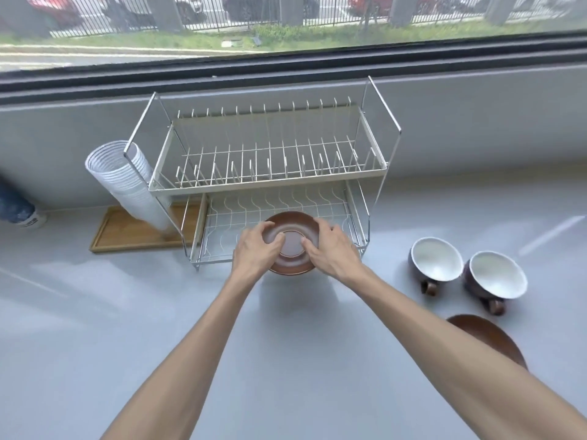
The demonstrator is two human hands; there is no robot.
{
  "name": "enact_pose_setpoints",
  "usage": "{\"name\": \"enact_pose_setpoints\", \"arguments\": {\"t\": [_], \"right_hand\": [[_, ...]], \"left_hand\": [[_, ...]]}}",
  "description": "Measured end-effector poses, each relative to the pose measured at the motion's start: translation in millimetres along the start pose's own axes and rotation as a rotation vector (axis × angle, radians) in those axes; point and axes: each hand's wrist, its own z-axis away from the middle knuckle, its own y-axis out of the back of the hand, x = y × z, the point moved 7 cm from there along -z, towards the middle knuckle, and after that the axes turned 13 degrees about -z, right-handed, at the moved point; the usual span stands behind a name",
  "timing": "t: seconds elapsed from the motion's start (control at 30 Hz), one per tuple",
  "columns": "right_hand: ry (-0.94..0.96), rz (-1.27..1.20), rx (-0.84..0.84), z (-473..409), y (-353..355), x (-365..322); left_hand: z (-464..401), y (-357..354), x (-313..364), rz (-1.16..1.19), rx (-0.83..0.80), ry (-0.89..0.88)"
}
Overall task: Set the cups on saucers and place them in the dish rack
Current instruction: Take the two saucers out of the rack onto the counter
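Note:
A brown saucer (292, 236) is held at the front edge of the dish rack's lower tier, gripped by my left hand (254, 249) on its left rim and my right hand (333, 252) on its right rim. The two-tier wire dish rack (270, 179) stands against the window ledge with nothing else on either tier. Two cups with white insides and dark brown outsides sit on the counter to the right, one nearer the rack (436, 260) and one farther right (497, 276), handles toward me. A second brown saucer (482, 336) lies below them, partly hidden by my right forearm.
A tilted stack of white disposable cups (127, 182) leans on a wooden tray (127, 233) left of the rack. A blue object (16, 208) sits at the far left edge. The grey counter (95, 312) runs along a window wall behind the rack.

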Motion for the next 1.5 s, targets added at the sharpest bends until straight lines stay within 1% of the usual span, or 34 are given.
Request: {"name": "enact_pose_setpoints", "arguments": {"t": [0.17, 0.3, 0.5, 0.7, 1.03, 1.5], "right_hand": [[-0.034, -0.012, 0.027, 44.5, 19.3, 31.5], [-0.089, -0.06, 0.034, 79.8, 26.7, 63.1], [-0.197, -0.121, 0.042, 128.4, 29.6, 112.9], [-0.285, -0.177, 0.04, 159.6, 32.7, 151.3], [-0.375, -0.246, 0.039, 179.1, 39.5, 191.1], [-0.387, -0.258, -0.017, 166.4, 35.2, 200.0]], "left_hand": [[45.9, -23.3, 16.5, 0.021, -0.028, -0.032], [76.7, -47.1, 21.1, 0.083, -0.066, -0.048], [115.0, -89.0, 29.9, 0.099, -0.148, -0.072], [140.2, -122.1, 39.2, 0.11, -0.265, -0.081], [149.6, -158.9, 57.3, 0.133, -0.339, -0.083], [135.1, -173.4, 58.5, 0.103, -0.358, -0.055]]}}
